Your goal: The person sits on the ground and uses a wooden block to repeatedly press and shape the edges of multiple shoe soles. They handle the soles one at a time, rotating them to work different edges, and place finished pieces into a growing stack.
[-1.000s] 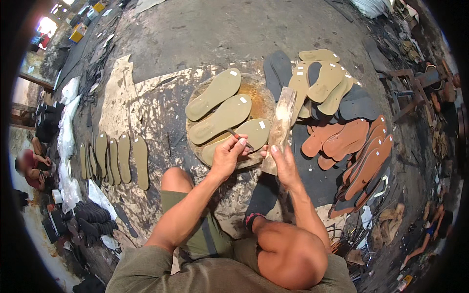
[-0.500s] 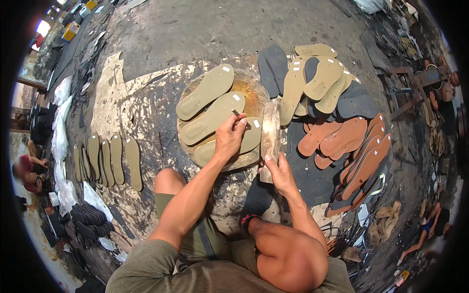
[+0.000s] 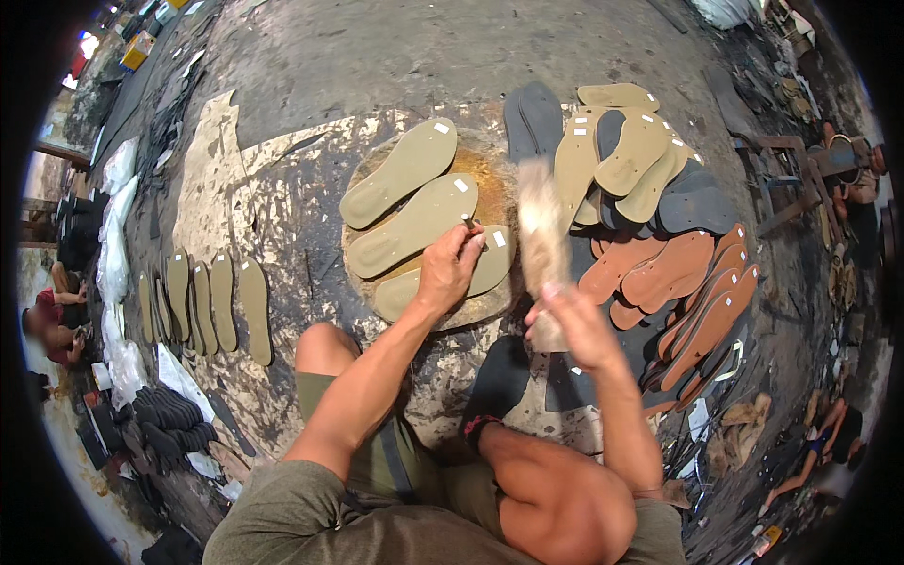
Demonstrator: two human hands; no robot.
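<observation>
My left hand (image 3: 446, 270) is closed around a small punch-like metal tool (image 3: 467, 220), held upright over the nearest olive sole (image 3: 491, 270). Whether the tool's tip touches the sole is hidden by my fingers. Beyond that hand lie a second olive sole (image 3: 405, 231) and a third olive sole (image 3: 400, 177), each with a white sticker near its toe. All three rest on a round wooden block (image 3: 497, 179). To the right, my right hand (image 3: 582, 330) grips the near end of a long wooden bat (image 3: 541, 226), blurred by motion.
Olive soles (image 3: 626, 155), brown soles (image 3: 664, 268) and black soles (image 3: 697, 198) are heaped at right. More olive soles (image 3: 223, 301) stand in a row at left. A metal frame (image 3: 800, 188) is at far right. Other people sit at both edges.
The wooden bat has swung up and to the right in my right hand. In my left hand the metal tool has gone from slanted to upright.
</observation>
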